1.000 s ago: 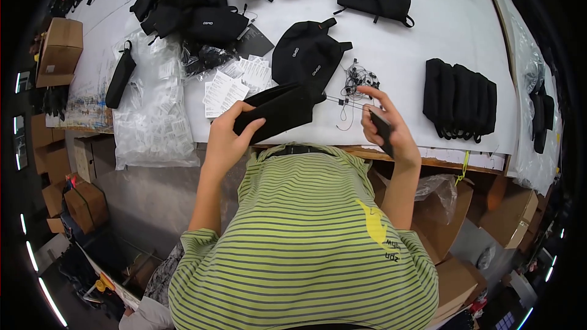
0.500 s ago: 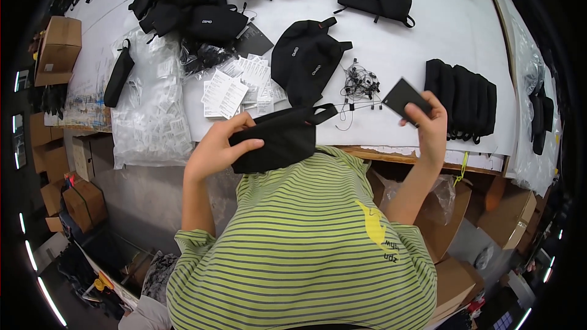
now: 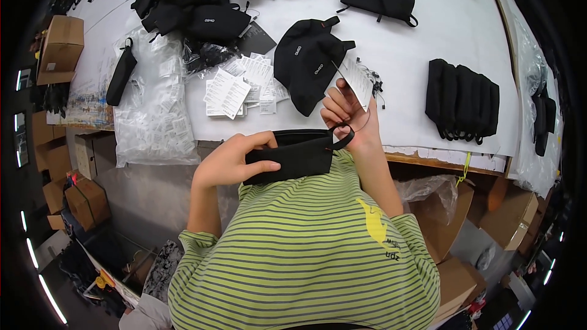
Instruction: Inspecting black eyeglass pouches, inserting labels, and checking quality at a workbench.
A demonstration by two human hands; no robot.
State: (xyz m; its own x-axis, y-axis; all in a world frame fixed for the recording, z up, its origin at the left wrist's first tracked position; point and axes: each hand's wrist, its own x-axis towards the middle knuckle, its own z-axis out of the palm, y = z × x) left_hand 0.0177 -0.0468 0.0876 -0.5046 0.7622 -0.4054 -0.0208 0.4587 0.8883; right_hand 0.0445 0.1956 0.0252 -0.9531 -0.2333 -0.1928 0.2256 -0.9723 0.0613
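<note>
My left hand (image 3: 232,160) is closed on the left end of a small black fabric pouch (image 3: 292,160), thumb on its front and fingers at the upper edge. The pouch lies level against my striped shirt, its wrist loop (image 3: 343,137) sticking out at the right end. Just above that loop, my right hand (image 3: 345,112) pinches a hang tag (image 3: 359,84) with its white printed side showing. A thin dark string curves from the tag beside my right wrist; whether it passes through the loop cannot be made out. Behind the tag, a bunch of black strings (image 3: 377,85) is partly hidden.
Stacked white printed cards (image 3: 227,93) lie left of two overlapping black pouches (image 3: 306,61). Further left are a clear plastic bag (image 3: 153,122) and a heap of black pouches (image 3: 183,0). A row of black pouches (image 3: 461,98) stands at right. Cardboard boxes (image 3: 449,214) sit below the table.
My right hand has come left with the tag, up to the pouch's loop. The tag has turned from its dark face to its white one. The pouch has shifted slightly down and right.
</note>
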